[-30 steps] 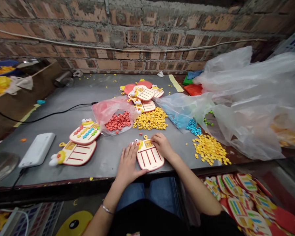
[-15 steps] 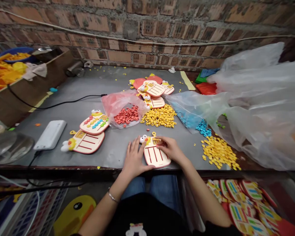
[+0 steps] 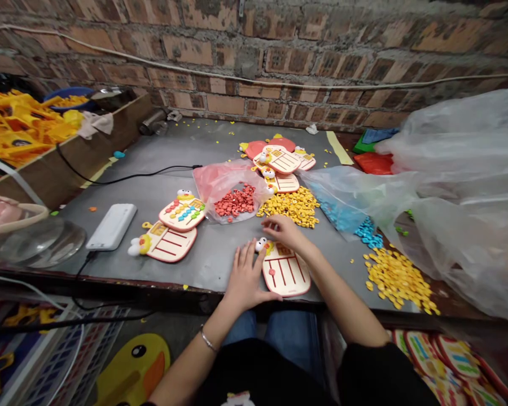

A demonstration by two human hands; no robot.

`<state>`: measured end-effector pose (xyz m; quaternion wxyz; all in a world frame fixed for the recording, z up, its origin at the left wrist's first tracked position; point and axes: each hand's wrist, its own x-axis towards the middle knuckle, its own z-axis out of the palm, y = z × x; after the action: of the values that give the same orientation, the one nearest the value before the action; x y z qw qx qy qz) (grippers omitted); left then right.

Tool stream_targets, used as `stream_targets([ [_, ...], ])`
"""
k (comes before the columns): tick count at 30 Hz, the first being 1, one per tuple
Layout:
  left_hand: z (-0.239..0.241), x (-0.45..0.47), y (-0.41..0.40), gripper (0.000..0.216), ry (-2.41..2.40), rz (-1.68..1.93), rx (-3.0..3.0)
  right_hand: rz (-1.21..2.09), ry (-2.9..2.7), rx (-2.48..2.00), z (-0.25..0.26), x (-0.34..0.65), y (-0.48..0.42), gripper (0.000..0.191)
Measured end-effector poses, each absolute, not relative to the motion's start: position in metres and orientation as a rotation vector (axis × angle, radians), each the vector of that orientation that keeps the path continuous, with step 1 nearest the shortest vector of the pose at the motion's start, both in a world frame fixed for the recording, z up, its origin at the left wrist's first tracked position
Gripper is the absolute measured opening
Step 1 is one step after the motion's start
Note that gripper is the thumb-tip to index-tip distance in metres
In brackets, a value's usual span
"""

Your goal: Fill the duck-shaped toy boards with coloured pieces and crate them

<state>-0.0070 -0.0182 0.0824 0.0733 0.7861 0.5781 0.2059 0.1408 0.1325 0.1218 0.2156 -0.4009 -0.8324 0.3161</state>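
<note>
A duck-shaped toy board [image 3: 285, 273] with red slots lies at the front edge of the grey table [image 3: 152, 186]; one red bead sits in its left slot. My left hand [image 3: 246, 277] rests flat on the table, fingers spread, touching the board's left edge. My right hand [image 3: 283, 230] hovers just beyond the board's top, fingers curled loosely, near the pile of yellow beads [image 3: 291, 204]. Whether it holds a bead is hidden. A pink bag with red beads [image 3: 236, 202] lies just left of that pile.
Two more boards [image 3: 175, 231] lie at left, one filled with coloured beads. A white power bank [image 3: 112, 225] with cable sits further left. More boards [image 3: 279, 160] are stacked at the back. Blue beads [image 3: 366, 232], another yellow heap [image 3: 400, 279] and large clear bags [image 3: 461, 186] fill the right.
My right hand has lifted off the board's top and moved toward the yellow pile. A red bead now shows in the left slot. The camera has turned left.
</note>
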Motion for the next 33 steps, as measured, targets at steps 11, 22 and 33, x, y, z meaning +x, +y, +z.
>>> stream_targets([
  [11,0.082,-0.007,-0.019,0.118,1.706,0.653,2.35,0.8,-2.159,-1.037,0.127,0.186,0.101,0.012],
  [22,0.079,-0.007,-0.018,0.116,1.719,0.647,2.358,0.459,-2.139,-1.14,0.092,0.212,0.075,0.014],
  [33,0.087,-0.009,-0.022,0.051,1.446,0.676,2.523,0.885,-2.232,-1.06,0.106,0.242,0.061,0.011],
])
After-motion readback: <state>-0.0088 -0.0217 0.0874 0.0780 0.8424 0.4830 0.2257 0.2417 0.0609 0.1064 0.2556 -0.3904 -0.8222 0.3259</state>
